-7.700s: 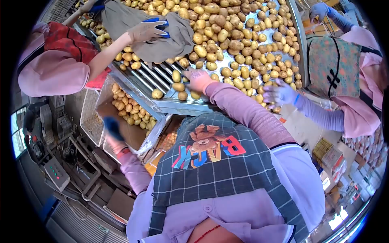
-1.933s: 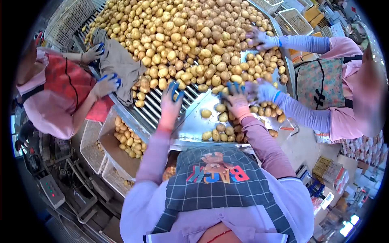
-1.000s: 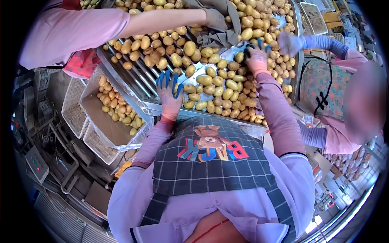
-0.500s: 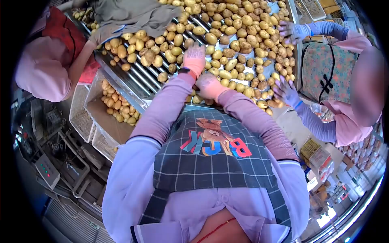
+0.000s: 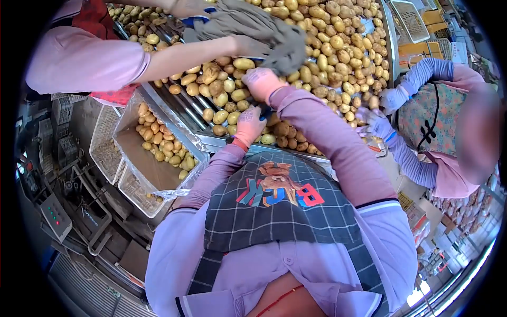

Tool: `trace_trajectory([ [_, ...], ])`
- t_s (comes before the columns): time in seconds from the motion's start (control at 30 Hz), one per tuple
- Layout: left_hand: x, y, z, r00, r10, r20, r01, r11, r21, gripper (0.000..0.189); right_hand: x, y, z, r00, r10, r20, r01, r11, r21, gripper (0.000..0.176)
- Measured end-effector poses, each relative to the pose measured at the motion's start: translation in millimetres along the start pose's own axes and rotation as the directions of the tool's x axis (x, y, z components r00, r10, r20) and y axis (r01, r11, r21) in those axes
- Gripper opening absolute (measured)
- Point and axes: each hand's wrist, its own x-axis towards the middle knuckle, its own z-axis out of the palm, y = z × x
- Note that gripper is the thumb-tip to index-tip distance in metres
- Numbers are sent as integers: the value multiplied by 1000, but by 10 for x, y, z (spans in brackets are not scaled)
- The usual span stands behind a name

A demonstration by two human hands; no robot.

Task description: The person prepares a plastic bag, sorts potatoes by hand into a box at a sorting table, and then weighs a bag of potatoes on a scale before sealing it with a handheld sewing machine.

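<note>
The left hand (image 5: 249, 122), in a pink glove, lay palm-down on the potatoes (image 5: 231, 96) at the near edge of the bench (image 5: 207, 140), fingers curled; whether it gripped one could not be told. The right hand (image 5: 262, 83) reached just beyond it, knuckles up among the potatoes, its grip likewise hidden, possibly closing on one. Directly past the right hand a grey cloth (image 5: 253, 29) lay over the heap, with a co-worker's arm (image 5: 174, 58) stretched across to it. Left of the left hand, below the bench edge, stood a box (image 5: 138, 168) partly filled with potatoes. To the right of both hands another person's gloved hands (image 5: 378, 122) touched the pile.
</note>
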Motion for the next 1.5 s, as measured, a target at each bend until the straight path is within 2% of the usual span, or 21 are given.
trace_trajectory([
  [0.1, -167, -125, -25, 975, 9, -223, -110, 888, -446, 27, 93, -125, 103, 992, -39, 120, 48, 996, -71, 22],
  [0.13, -276, 14, -284, 920, -322, 223, 358, 456, -815, 29, 34, -167, 141, 999, 19, 49, -16, 997, -70, 23],
  [0.2, -401, -131, -500, 900, -314, 303, 258, -176, -950, 34, -45, -203, 216, 996, 90, -15, -91, 994, -58, 23],
  [0.27, -464, -527, -605, 935, 117, 335, 308, -736, -602, 42, -48, -237, 270, 984, 170, -59, -172, 985, -31, 24],
  [0.33, -484, -601, -729, 943, 68, 325, 291, -641, -710, 46, -31, -282, 252, 976, 206, -75, -210, 976, -55, 24],
  [0.4, -431, -612, -751, 947, 46, 319, 283, -592, -755, 43, -49, -270, 221, 961, 197, 193, -209, 977, 46, 25],
  [0.5, -289, -395, -730, 909, -267, 320, 255, -251, -934, 29, -528, -314, 437, 978, 182, 104, -194, 974, 114, 26],
  [0.53, -233, -212, -773, 953, -185, 239, 226, -90, -970, 30, -706, -355, 439, 994, 103, 31, -105, 990, 93, 27],
  [0.63, -14, -22, -680, 955, 22, 295, 296, -51, -954, 52, -1189, -372, 353, 938, 313, 149, -346, 819, 458, 33],
  [0.67, 15, 105, -588, 982, -29, 188, 190, 144, -971, 57, -1318, -300, 571, 894, 438, -91, -268, 688, 675, 30],
  [0.73, 81, 224, -446, 964, 52, 259, 260, -361, -896, 62, -1501, -225, 550, 713, 658, 242, -35, -311, 950, 23],
  [0.77, 62, 319, -385, 958, 33, 286, 275, -397, -875, 65, -1617, -242, 486, 612, 746, 261, 161, -441, 883, 22],
  [0.8, 28, 345, -235, 960, 134, 246, 271, -226, -935, 58, -1698, -285, 303, 585, 794, 167, 231, -361, 904, 28],
  [0.87, -40, 538, -61, 923, 146, 356, 385, -299, -873, 50, -1742, -268, 320, 672, 686, -279, -45, 413, 910, 35],
  [0.9, -7, 444, 106, 827, 280, 487, 524, -697, -489, 47, -1726, -204, 177, 710, 541, -451, -135, 733, 667, 42],
  [1.0, -22, 497, 153, 802, 313, 509, 563, -682, -467, 41, -1377, 260, 117, 617, 715, -330, -330, 616, 716, 51],
  [1.17, -107, 565, -104, 858, 413, 305, 513, -663, -545, 42, -602, 979, 61, 766, 636, -94, -600, 759, 253, 49],
  [1.27, -141, 549, -239, 839, 303, 452, 451, -852, -266, 31, -368, 1075, -30, 757, 653, 14, -646, 745, 166, 42],
  [1.33, 5, 361, -233, 889, 192, 416, 398, -774, -493, 25, -435, 993, -17, 727, 686, -31, -671, 719, 181, 44],
  [1.43, 495, 105, -290, 980, -194, 49, 87, 195, -977, 24, -696, 794, -55, 726, 687, 34, -669, 694, 266, 55],
  [1.5, 820, 241, -485, 930, -36, -366, -100, 933, -346, 22, -831, 696, 70, 736, 671, 91, -630, 629, 456, 67],
])
